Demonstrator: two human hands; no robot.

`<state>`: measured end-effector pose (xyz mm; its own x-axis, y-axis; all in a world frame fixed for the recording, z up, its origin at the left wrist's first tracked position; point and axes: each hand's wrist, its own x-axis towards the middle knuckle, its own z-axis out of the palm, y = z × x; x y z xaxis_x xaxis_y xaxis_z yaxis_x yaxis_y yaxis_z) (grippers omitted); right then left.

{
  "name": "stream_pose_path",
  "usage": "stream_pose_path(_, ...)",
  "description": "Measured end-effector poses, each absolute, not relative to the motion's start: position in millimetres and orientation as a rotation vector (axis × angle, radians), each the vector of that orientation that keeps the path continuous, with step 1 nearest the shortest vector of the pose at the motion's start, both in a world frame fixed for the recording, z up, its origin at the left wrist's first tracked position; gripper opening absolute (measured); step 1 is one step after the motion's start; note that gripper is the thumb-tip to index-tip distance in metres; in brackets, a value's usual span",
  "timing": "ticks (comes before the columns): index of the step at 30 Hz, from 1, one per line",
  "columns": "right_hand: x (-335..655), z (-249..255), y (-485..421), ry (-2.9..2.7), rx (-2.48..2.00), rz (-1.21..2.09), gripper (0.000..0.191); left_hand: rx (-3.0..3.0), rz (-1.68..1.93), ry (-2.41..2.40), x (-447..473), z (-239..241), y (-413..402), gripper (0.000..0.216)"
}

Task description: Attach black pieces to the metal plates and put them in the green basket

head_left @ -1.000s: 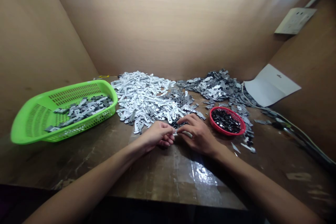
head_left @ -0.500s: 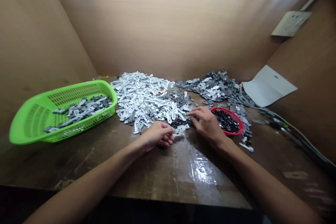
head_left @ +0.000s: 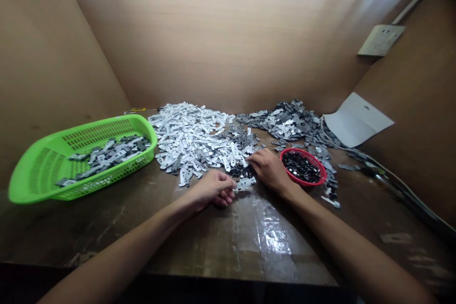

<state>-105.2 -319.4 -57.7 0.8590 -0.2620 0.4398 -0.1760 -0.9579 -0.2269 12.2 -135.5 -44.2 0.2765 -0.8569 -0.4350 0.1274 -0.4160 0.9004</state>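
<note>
My left hand [head_left: 213, 189] rests on the table with its fingers curled, pinching a small silver metal piece [head_left: 245, 183] at its left end. My right hand [head_left: 268, 168] lies just to the right, fingers bent down onto a small clump of black parts [head_left: 238, 171]. A heap of white metal strips [head_left: 190, 137] lies right behind both hands. A heap of grey metal pieces [head_left: 290, 123] sits farther back on the right.
A green plastic basket [head_left: 39, 175] with grey and white assembled pieces stands at the left. A small red dish [head_left: 318, 178] of black parts sits beside my right wrist. Cables [head_left: 399, 185] run along the right wall below a white sheet [head_left: 356, 121] and a wall socket [head_left: 381, 40].
My right hand left the silver piece, reached toward the red dish, then drew back left onto the black clump. My left hand stayed put with the piece.
</note>
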Motion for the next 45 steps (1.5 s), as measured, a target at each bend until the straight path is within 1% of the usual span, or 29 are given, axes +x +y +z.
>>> stream_pose_path(4, -106.3, -54.7, -322.9, 0.367, -2.838, -0.768, 0.027, 1.598, -1.312, -0.674, 12.3, -42.4, -135.6, 0.025)
stream_pose_path(8, -103.1, -58.9, -321.6, 0.130, -2.900, -0.628, 0.034, 1.619, -1.308, -0.667, 10.5, -39.0, -135.9, 0.026)
stream_pose_path(11, -99.8, -65.4, -321.1, 0.113, -2.882, -0.583, 0.029, 1.621, -1.300, -0.655, 9.7, -37.4, -136.5, 0.029)
stream_pose_path(17, -101.0, -66.7, -323.4, 0.215, -2.843, -0.680, 0.027, 1.628, -1.315, -0.667, 11.9, -39.1, -137.4, 0.028)
stream_pose_path(25, -108.1, -55.2, -323.5, 0.270, -2.577, -0.826, 0.029, 1.609, -1.320, -0.678, 15.8, -41.6, -137.1, 0.026)
stream_pose_path(29, -117.0, -38.0, -324.4, 0.385, -2.389, -0.943, 0.022, 1.614, -1.303, -0.671, 16.8, -40.2, -136.3, 0.026)
stream_pose_path(31, -122.8, -28.7, -325.4, 0.440, -2.257, -0.865, 0.023, 1.621, -1.288, -0.674, 16.7, -39.6, -135.9, 0.026)
stream_pose_path(35, -130.4, -17.6, -323.8, 0.423, -1.974, -0.527, 0.034, 1.637, -1.289, -0.684, 15.5, -38.5, -136.4, 0.025)
stream_pose_path(38, -131.0, -14.5, -316.2, 0.388, -1.832, -0.367, 0.039, 1.644, -1.283, -0.678, 14.7, -38.2, -136.9, 0.024)
stream_pose_path(41, -129.6, -13.3, -306.5, 0.394, -1.770, -0.286, 0.039, 1.650, -1.281, -0.680, 14.8, -39.0, -137.1, 0.024)
stream_pose_path(45, -127.3, -17.4, -299.1, 0.441, -1.796, -0.234, 0.032, 1.651, -1.282, -0.685, 15.9, -40.9, -137.3, 0.024)
